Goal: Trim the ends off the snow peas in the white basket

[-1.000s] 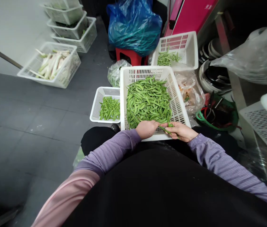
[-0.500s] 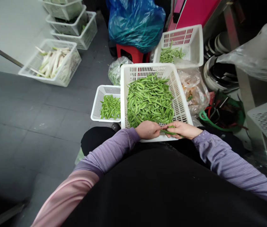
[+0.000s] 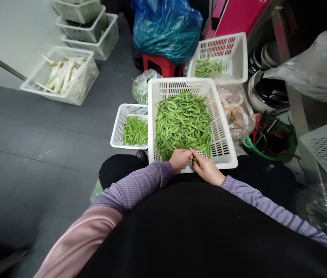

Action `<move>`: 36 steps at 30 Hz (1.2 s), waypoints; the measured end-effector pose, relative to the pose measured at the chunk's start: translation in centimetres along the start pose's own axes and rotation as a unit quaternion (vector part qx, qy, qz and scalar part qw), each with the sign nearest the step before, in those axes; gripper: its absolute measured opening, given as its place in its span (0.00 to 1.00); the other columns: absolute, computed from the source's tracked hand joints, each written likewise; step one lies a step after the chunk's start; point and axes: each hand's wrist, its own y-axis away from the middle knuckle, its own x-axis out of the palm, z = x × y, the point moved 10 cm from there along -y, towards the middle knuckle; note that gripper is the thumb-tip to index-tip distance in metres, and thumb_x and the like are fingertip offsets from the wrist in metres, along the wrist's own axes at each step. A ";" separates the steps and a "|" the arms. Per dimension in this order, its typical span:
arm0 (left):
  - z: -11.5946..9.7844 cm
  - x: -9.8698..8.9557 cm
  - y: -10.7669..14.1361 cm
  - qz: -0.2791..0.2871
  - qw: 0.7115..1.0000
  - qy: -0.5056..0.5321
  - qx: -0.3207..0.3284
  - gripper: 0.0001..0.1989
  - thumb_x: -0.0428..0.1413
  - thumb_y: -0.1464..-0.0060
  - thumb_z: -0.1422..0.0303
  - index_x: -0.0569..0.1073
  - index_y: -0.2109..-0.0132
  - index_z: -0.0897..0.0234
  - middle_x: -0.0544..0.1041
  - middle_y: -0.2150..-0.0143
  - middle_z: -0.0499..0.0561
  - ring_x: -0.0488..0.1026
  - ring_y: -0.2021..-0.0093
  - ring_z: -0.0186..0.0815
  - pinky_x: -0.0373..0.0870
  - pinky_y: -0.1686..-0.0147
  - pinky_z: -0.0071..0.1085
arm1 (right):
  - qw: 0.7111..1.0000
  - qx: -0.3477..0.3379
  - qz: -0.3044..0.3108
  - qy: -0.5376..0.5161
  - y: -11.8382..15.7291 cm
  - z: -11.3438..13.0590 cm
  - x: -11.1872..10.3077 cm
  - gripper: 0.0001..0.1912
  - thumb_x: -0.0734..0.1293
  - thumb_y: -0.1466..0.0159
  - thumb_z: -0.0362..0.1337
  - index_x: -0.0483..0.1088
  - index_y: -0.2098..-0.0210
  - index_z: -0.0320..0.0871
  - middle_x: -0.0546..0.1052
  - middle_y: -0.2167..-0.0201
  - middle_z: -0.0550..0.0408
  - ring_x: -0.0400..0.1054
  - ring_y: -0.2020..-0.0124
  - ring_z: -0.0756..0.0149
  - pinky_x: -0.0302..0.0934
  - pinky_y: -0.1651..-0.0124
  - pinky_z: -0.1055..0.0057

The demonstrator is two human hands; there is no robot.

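Observation:
A heap of green pea pods (image 3: 182, 121) fills much of the large white slotted basket (image 3: 224, 144) in front of my body. Over its near edge my two hands meet. My right hand (image 3: 208, 168) is closed around a few pea pods, whose green shows between the fingers. My left hand (image 3: 180, 159) is closed with its fingertips against those of the right; whatever it pinches is too small to make out. Left of the large basket, a smaller white basket (image 3: 116, 135) holds more pods (image 3: 135, 131).
A basket of white-stemmed vegetables (image 3: 65, 75) stands far left, near stacked baskets (image 3: 84, 31). Ahead, a blue plastic bag (image 3: 166, 31) rests on a red stool (image 3: 163, 66). On the right are another pod basket (image 3: 240, 58), a clear bag (image 3: 240, 112) and a green-rimmed container (image 3: 249, 144) with scissors.
My right hand has moved left and turned, drawing in against my left hand. The long pods that stuck out from its fingers are now mostly hidden in its grip.

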 end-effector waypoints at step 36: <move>-3.9 0.3 0.0 0.054 0.951 -0.274 0.131 0.10 0.44 0.53 0.73 0.70 0.72 0.69 0.55 0.89 0.40 0.51 0.88 0.23 0.53 0.85 0.21 | 0.973 -0.118 -0.083 0.182 -0.8 2.3 -3.2 0.17 0.52 0.37 0.38 0.67 0.74 0.40 0.71 0.80 0.51 0.65 0.77 0.67 0.53 0.72 0.73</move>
